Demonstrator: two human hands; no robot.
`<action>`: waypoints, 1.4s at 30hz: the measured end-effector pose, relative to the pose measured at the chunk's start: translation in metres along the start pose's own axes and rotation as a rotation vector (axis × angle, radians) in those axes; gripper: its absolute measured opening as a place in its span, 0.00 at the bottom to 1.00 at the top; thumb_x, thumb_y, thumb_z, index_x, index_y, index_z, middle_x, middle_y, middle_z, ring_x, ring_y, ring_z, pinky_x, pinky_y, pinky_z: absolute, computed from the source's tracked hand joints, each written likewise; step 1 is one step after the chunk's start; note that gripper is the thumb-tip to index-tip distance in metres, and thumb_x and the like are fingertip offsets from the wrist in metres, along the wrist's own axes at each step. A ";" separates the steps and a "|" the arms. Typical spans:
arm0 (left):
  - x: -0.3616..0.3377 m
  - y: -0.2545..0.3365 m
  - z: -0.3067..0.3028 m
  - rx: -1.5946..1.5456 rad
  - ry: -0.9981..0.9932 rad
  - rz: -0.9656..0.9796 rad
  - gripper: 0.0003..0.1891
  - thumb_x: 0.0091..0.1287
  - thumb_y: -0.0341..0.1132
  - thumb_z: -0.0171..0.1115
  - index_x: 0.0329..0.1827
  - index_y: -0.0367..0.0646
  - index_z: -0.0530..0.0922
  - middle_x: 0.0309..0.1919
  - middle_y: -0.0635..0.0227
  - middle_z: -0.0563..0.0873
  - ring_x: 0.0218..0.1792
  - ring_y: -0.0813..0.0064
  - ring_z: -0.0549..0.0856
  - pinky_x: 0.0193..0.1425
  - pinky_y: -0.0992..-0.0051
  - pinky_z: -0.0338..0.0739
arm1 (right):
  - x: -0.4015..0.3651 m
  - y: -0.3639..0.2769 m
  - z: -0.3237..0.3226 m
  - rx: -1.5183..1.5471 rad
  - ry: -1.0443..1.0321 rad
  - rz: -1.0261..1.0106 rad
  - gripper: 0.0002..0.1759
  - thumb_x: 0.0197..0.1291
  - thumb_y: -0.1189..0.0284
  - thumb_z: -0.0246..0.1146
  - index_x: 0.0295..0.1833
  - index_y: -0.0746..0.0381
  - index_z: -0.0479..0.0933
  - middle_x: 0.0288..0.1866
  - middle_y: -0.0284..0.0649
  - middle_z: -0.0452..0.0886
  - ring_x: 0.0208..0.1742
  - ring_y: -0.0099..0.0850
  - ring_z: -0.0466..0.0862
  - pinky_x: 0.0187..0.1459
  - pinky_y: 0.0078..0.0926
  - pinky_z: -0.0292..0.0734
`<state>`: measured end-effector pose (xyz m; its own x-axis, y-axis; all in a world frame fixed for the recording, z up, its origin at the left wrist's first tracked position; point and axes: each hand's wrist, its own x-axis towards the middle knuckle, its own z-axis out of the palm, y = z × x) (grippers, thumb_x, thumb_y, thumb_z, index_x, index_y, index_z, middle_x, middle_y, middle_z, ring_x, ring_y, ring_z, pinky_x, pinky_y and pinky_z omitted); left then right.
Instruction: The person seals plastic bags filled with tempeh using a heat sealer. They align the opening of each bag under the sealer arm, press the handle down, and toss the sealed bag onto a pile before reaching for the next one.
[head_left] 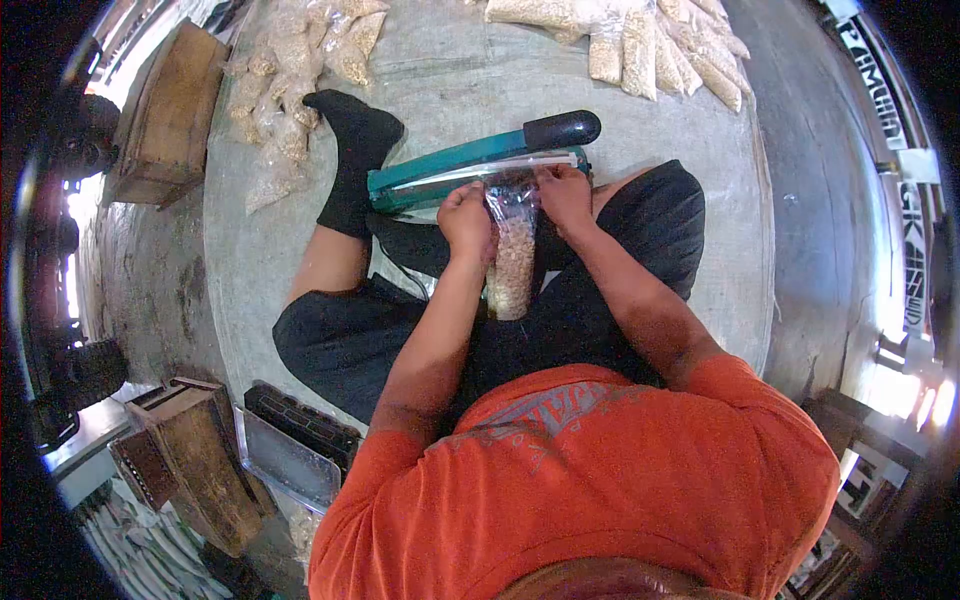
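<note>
Pinching clear plastic bag of pale pieces [513,265] at upper edges: person's left hand [464,218] and right hand [566,196]. Bag's mouth at near side of long green black-handled sealer [450,157]; contact and exact finger placement unclear.

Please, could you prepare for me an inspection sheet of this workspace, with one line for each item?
Surface: pale grey fabric mat, wrinkled.
Job's things: clear plastic bag partly filled with pale pieces; its upper end is at the long green bar-shaped sealer with a black-ended lever.
Clutter: clear bags of pale pieces, heaped at far left and far right.
Hands: left hand and right hand grip opposite sides of the bag's upper part.
Cables: thin dark line below the sealer's left end, possibly a cord; ends unclear.
Surroundings: brown wooden box at left, grey floor on both sides.
</note>
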<state>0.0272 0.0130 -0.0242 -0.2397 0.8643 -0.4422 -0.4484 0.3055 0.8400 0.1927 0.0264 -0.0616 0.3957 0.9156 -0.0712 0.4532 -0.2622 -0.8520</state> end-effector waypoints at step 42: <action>0.006 -0.006 -0.001 0.022 0.025 0.013 0.07 0.71 0.31 0.64 0.38 0.35 0.83 0.29 0.68 0.85 0.27 0.77 0.81 0.34 0.74 0.76 | -0.019 -0.071 -0.088 -0.397 0.225 -0.690 0.14 0.58 0.73 0.71 0.50 0.62 0.85 0.54 0.44 0.85 0.58 0.47 0.80 0.64 0.45 0.72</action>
<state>0.0279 0.0158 -0.0325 -0.2675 0.8580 -0.4385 -0.4257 0.3030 0.8526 0.2235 0.0003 0.0457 0.0570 0.8383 0.5422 0.8846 0.2094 -0.4167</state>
